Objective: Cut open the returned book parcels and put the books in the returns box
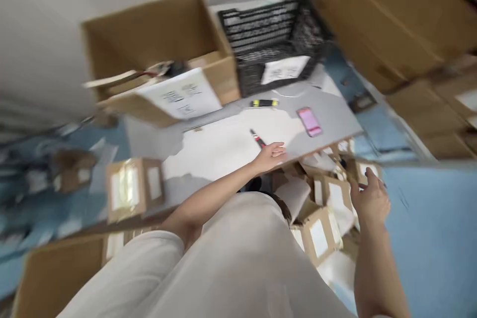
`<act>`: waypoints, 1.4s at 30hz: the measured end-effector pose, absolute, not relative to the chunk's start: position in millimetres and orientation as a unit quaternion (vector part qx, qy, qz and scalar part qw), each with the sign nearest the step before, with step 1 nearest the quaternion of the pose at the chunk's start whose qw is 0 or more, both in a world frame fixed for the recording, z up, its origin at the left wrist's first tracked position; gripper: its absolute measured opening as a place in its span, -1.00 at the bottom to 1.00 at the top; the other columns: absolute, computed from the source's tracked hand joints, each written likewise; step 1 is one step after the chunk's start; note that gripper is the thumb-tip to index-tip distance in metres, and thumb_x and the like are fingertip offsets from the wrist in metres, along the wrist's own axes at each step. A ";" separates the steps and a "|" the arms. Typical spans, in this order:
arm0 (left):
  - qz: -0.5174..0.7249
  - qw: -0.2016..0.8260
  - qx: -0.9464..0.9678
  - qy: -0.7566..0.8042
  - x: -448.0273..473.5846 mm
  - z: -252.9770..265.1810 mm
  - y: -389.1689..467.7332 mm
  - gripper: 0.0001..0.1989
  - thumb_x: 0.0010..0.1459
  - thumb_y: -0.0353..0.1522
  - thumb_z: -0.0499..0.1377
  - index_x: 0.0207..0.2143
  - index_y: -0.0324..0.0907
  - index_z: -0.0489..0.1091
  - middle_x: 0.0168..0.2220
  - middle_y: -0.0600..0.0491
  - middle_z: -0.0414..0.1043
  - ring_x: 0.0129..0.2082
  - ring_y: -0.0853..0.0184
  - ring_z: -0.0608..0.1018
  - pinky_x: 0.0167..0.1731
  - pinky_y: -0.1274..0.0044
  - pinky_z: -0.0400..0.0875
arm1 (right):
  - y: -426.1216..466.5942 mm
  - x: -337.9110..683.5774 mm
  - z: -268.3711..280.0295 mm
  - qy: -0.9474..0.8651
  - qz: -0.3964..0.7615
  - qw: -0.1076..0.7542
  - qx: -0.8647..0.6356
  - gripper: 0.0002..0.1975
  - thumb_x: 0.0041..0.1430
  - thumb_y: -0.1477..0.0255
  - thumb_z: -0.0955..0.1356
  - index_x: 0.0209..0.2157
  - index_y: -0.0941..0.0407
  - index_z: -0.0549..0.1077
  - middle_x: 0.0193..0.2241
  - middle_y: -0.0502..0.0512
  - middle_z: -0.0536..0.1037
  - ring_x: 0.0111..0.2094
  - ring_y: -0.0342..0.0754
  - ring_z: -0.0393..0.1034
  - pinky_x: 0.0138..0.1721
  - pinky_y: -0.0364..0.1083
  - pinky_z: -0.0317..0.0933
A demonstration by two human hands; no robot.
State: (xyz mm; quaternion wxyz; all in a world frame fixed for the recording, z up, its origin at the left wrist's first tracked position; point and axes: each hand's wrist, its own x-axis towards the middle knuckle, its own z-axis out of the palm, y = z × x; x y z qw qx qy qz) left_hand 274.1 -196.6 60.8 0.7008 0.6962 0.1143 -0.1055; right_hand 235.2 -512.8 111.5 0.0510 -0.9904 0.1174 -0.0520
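Observation:
My left hand [270,157] is over the near edge of the table [337,117], fingers loosely stretched, with nothing visible in them. Just beyond it lies a slim black-and-red tool [257,137], perhaps a cutter or a marker. Its near end meets the hand's outline, and I cannot tell if they touch. My right hand [371,199] is raised at the right with fingers apart, above a heap of small cardboard boxes [311,238] below the table. A pink phone [309,121] and a yellow-and-black tool [264,103] lie further back.
At the back stand an open cardboard box [149,32] with a handwritten sheet and a black plastic crate [257,39]. A taped small carton [136,186] sits on the table's left end. Large cartons [395,15] rise at the right above the blue floor [432,228].

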 end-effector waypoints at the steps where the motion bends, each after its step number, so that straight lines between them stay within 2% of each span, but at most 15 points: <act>1: -0.052 0.693 0.700 0.166 261.6 63.4 -161.5 -0.65 0.24 -0.24 0.12 0.03 -0.19 0.32 0.03 -0.08 0.35 -0.07 0.26 0.47 -0.09 0.31 0.44 | -482.7 262.9 107.7 0.048 -0.052 0.064 -0.995 -0.41 0.17 0.21 0.25 0.20 0.15 0.27 -0.08 0.37 0.50 -0.13 0.29 0.44 -0.23 0.15 0.31; 4: 0.099 0.647 0.687 0.315 197.6 73.4 -65.8 -0.66 0.25 -0.24 0.11 0.02 -0.18 0.33 0.02 -0.07 0.36 -0.08 0.27 0.48 -0.10 0.31 0.44 | -371.1 327.2 92.1 -0.170 -0.024 0.112 -0.979 -0.44 0.21 0.24 0.23 0.20 0.15 0.26 -0.04 0.33 0.49 -0.09 0.24 0.42 -0.17 0.12 0.31; 6: 0.183 0.607 0.665 0.394 140.2 79.8 -21.6 -0.62 0.24 -0.23 0.12 0.07 -0.17 0.29 0.09 -0.09 0.31 0.00 0.21 0.44 -0.03 0.25 0.41 | -286.4 348.4 82.7 -0.310 0.028 0.143 -0.940 -0.48 0.23 0.28 0.21 0.20 0.12 0.26 -0.01 0.27 0.49 -0.11 0.17 0.45 -0.14 0.09 0.32; 9: 0.286 0.539 0.615 0.499 54.8 76.5 16.0 -0.33 0.15 -0.16 0.20 0.25 0.00 0.00 0.35 -0.07 -0.13 0.33 0.15 0.05 0.25 0.27 0.07 | -156.1 347.8 72.0 -0.483 0.145 0.155 -0.850 -0.52 0.24 0.32 0.20 0.17 0.10 0.30 0.03 0.24 0.48 -0.10 0.13 0.46 -0.08 0.11 0.31; 11: 0.380 0.458 0.523 0.610 12.0 62.6 31.7 -0.13 0.06 -0.07 0.25 0.29 -0.02 -0.15 0.39 -0.08 -0.30 0.36 0.14 -0.03 0.30 0.30 -0.05 | -71.4 331.0 65.2 -0.560 0.223 0.161 -0.782 -0.48 0.19 0.30 0.27 0.17 0.14 0.31 0.10 0.28 0.42 0.06 0.18 0.36 0.06 0.15 0.23; 12: 0.379 0.473 0.482 0.633 -2.9 53.5 38.8 -0.10 0.05 -0.04 0.23 0.30 0.00 -0.19 0.39 -0.07 -0.32 0.36 0.15 -0.04 0.30 0.31 -0.02 | -31.3 319.3 61.7 -0.585 0.262 0.172 -0.748 -0.37 0.11 0.26 0.35 0.20 0.17 0.28 0.17 0.30 0.35 0.17 0.21 0.24 0.15 0.15 0.14; 14: 0.370 0.506 0.413 0.661 -19.2 35.1 52.9 -0.13 0.07 0.04 0.17 0.30 0.04 -0.18 0.39 -0.04 -0.24 0.36 0.19 -0.03 0.27 0.32 0.05 | 40.9 292.0 54.2 -0.597 0.328 0.205 -0.703 -0.12 -0.03 0.16 0.44 0.27 0.20 0.16 0.30 0.30 0.10 0.32 0.24 -0.07 0.27 0.15 -0.07; 15: 0.365 0.527 0.386 0.663 -21.6 27.5 59.8 -0.18 0.09 0.08 0.11 0.29 0.06 -0.15 0.38 -0.02 -0.17 0.36 0.21 0.00 0.25 0.32 0.10 | 71.5 277.7 50.2 -0.592 0.362 0.222 -0.685 -0.07 -0.02 0.12 0.43 0.30 0.22 0.09 0.34 0.28 -0.01 0.35 0.20 -0.17 0.30 0.13 -0.14; 18: 0.375 0.575 0.335 0.646 -16.8 14.5 78.2 -0.27 0.13 0.18 -0.09 0.25 0.06 -0.02 0.31 -0.01 0.05 0.31 0.25 0.16 0.19 0.34 0.23 | 136.0 239.2 37.2 -0.537 0.452 0.252 -0.666 -0.14 0.14 0.07 0.30 0.33 0.23 0.00 0.35 0.24 -0.06 0.36 0.09 -0.18 0.33 0.05 -0.22; 20: 0.380 0.597 0.327 0.626 -12.3 12.7 85.9 -0.25 0.12 0.21 -0.18 0.23 0.04 0.05 0.27 -0.02 0.14 0.26 0.25 0.24 0.15 0.36 0.28 | 156.9 221.0 27.5 -0.503 0.486 0.262 -0.665 -0.29 0.24 0.12 0.22 0.30 0.21 0.08 0.32 0.20 0.06 0.33 0.06 -0.05 0.31 0.04 -0.17; 24: 0.370 0.603 0.321 0.630 -12.4 13.5 88.2 -0.28 0.11 0.23 -0.21 0.21 0.13 0.08 0.27 0.04 0.15 0.25 0.25 0.27 0.08 0.37 0.35 | 164.5 204.5 10.5 -0.489 0.467 0.299 -0.673 -0.57 0.29 0.38 0.19 0.16 0.11 0.33 0.15 0.07 0.39 0.17 0.00 0.26 0.21 0.02 0.06; 28: 0.386 0.589 0.320 0.634 -16.6 15.7 84.8 -0.30 0.12 0.21 -0.17 0.21 0.13 0.10 0.28 0.05 0.13 0.24 0.26 0.27 0.05 0.38 0.37 | 147.3 209.3 7.5 -0.481 0.434 0.320 -0.691 -0.61 0.21 0.53 0.23 0.04 0.11 0.45 0.01 0.04 0.53 0.03 0.00 0.39 0.13 0.01 0.17; 32: 0.409 0.577 0.391 0.589 -10.8 27.3 88.1 -0.33 0.14 0.16 -0.07 0.20 0.08 0.14 0.28 0.07 0.14 0.24 0.28 0.27 0.03 0.45 0.39 | 93.8 233.3 19.7 -0.444 0.405 0.399 -0.693 -0.65 0.14 0.48 0.30 -0.02 0.12 0.50 -0.04 0.06 0.56 -0.03 0.01 0.45 0.10 0.02 0.24; 36: 0.363 0.628 0.446 0.524 21.7 42.4 88.6 -0.37 0.12 0.13 0.02 0.14 0.03 0.28 0.23 0.07 0.24 0.20 0.20 0.32 -0.03 0.46 0.42 | -0.7 269.7 38.7 -0.345 0.360 0.502 -0.706 -0.60 0.09 0.30 0.37 -0.04 0.15 0.52 -0.05 0.13 0.57 -0.04 0.07 0.48 0.08 0.06 0.28; 42: 0.235 0.685 0.528 0.444 103.3 42.1 60.3 -0.30 0.01 0.08 0.17 0.09 -0.14 0.30 0.10 -0.11 0.38 0.11 0.12 0.40 0.05 0.31 0.33 | -146.4 298.3 51.4 -0.186 0.296 0.538 -0.767 -0.52 0.01 0.19 0.43 -0.07 0.17 0.54 -0.08 0.17 0.58 -0.05 0.14 0.49 0.09 0.13 0.28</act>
